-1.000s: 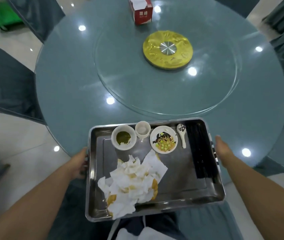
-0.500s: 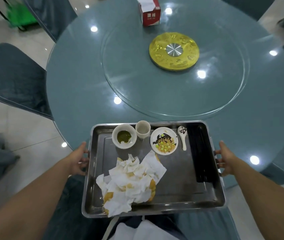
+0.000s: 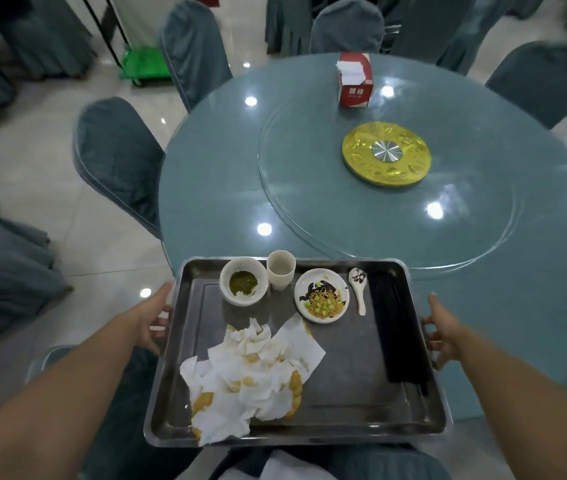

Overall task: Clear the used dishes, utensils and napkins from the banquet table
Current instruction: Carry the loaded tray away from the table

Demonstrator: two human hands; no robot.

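The loaded tray is gripped at both side handles by the left hand and right hand; it should be kept level beside the table.

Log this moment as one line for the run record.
left hand grips tray side | right hand grips opposite side | aboard: napkins, bowl, cup, plate, spoon, chopsticks
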